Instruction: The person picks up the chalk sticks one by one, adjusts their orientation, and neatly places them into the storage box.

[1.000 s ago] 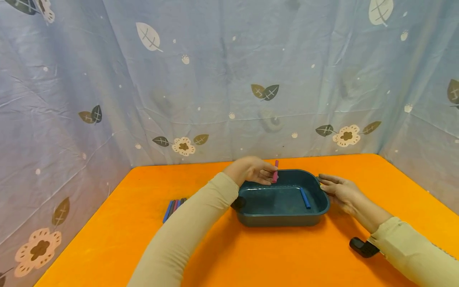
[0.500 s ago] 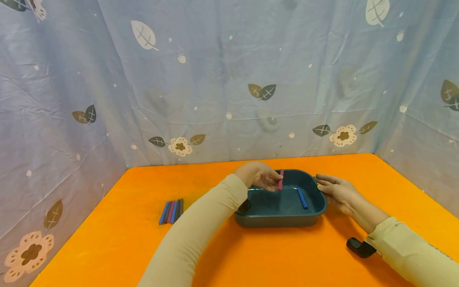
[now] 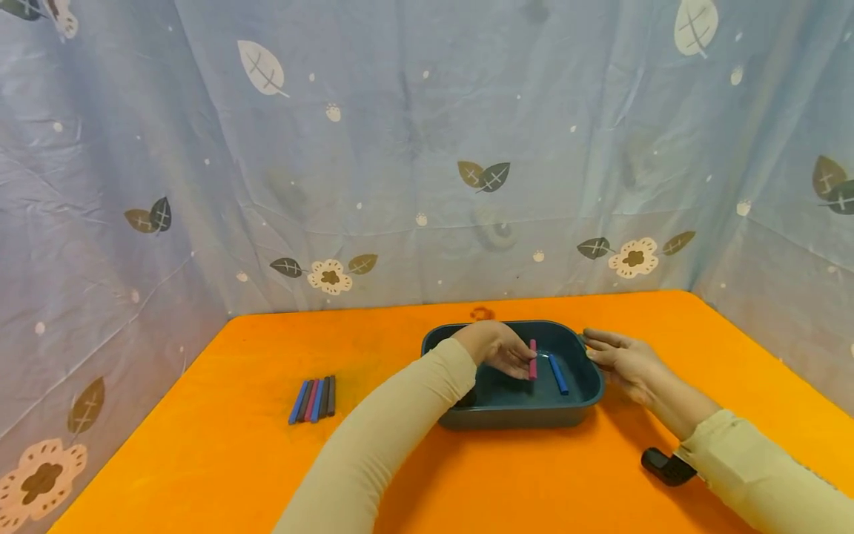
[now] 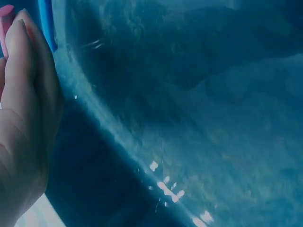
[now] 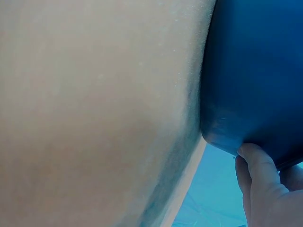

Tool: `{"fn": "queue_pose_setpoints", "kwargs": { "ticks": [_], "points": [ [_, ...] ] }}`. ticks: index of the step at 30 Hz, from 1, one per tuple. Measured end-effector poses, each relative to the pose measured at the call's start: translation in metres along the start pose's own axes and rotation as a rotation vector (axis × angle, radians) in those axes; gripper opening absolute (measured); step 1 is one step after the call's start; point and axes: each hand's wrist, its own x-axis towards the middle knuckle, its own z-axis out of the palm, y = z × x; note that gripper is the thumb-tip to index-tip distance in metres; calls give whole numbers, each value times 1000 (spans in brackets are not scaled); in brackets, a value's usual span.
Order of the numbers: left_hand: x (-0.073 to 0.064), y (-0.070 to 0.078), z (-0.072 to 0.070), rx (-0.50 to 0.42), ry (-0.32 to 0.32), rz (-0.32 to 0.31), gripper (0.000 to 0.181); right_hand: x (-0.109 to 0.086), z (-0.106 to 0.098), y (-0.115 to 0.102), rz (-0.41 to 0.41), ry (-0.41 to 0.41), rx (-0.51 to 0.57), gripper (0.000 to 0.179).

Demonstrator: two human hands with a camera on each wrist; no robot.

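My left hand (image 3: 510, 354) pinches a pink stick (image 3: 533, 360) over the inside of a dark teal tub (image 3: 514, 417). The stick's pink end (image 4: 6, 14) shows at the fingertips in the left wrist view. A blue stick (image 3: 558, 374) lies in the tub, just right of the pink one. At the tub's right end, my right hand (image 3: 623, 363) has its fingers extended along the outside by the rim. In the right wrist view, a fingertip (image 5: 248, 149) touches the tub wall (image 5: 255, 71) near its edge.
Several blue, dark and pink sticks (image 3: 313, 400) lie side by side in a row on the orange table (image 3: 220, 460), left of the tub. A black device (image 3: 667, 467) sits at the right sleeve. Patterned curtains (image 3: 373, 148) enclose the table at the back and sides.
My left hand has lowered the pink stick and moved it right and nearer, down into the tub beside the blue stick. My right hand stays at the tub's end.
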Motion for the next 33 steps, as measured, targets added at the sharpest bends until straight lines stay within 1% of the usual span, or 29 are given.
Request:
{"fn": "queue_pose_setpoints", "kwargs": {
  "ticks": [2, 3, 5, 7, 9, 10, 11, 12, 14, 15, 16, 17, 18, 19, 21, 22, 23, 25, 26, 28, 29, 32, 33],
  "points": [
    [-10, -2, 5, -12, 11, -5, 14, 0, 0, 0, 1, -3, 2, 65],
    [-8, -1, 5, -23, 10, -15, 14, 0, 0, 0, 1, -4, 5, 65],
    [5, -1, 8, -30, 23, -20, 13, 0, -1, 1, -1, -9, 3, 65],
    [44, 1, 5, -33, 5, -35, 13, -1, -2, 0, -2, -5, -1, 64],
    [67, 1, 5, -27, 2, -33, 16, -2, -2, 0, -3, -3, -5, 64],
    [70, 1, 5, -11, -3, -28, 15, -2, -1, 0, -3, -1, -9, 64],
    [67, 0, 7, 13, -3, -18, 14, -2, -1, -1, -3, 0, -8, 64],
    [69, -1, 6, 25, -21, -17, 12, -2, 0, -1, -3, 2, -9, 64],
    [31, -3, 14, 75, -8, 6, 5, -2, 1, -1, -1, 0, -12, 64],
    [18, -4, 16, 87, -1, 10, 6, -2, 2, -1, 0, -1, -13, 64],
    [1, -4, 19, 96, -5, 10, 8, -2, 3, -1, 4, 5, -13, 64],
    [-12, -4, 22, 95, -1, 10, 10, -2, 3, -1, 4, 6, -9, 64],
    [-21, -3, 23, 90, -2, 1, 12, -2, 3, -1, 5, 10, -10, 64],
    [-28, -3, 25, 89, -3, -6, 15, -2, 3, -1, 5, 14, -8, 64],
    [-28, -2, 26, 89, 3, -14, 14, -3, 4, -1, 4, 21, 0, 64],
    [-23, -2, 25, 95, 3, -16, 13, -3, 4, -1, 4, 27, 2, 64],
    [-18, -2, 27, 102, 36, -11, 9, -4, 4, -1, 2, 25, 2, 64],
    [-4, -2, 30, 117, 102, -4, 5, -4, 4, -1, 2, 25, -6, 64],
    [19, -3, 28, 110, 117, -11, 7, -4, 5, -1, 3, 22, -8, 64],
    [59, -3, 24, 91, 143, -30, 11, -3, 5, -1, 2, 16, -12, 63],
    [72, -3, 23, 78, 147, -38, 12, -3, 5, -1, 1, 12, -13, 63],
    [112, -2, 14, 30, 61, -87, 11, -3, 6, -1, -6, 8, -5, 62],
    [108, -2, 15, 25, 49, -89, 15, -3, 5, -1, -8, 10, -1, 62]
  ]
}}
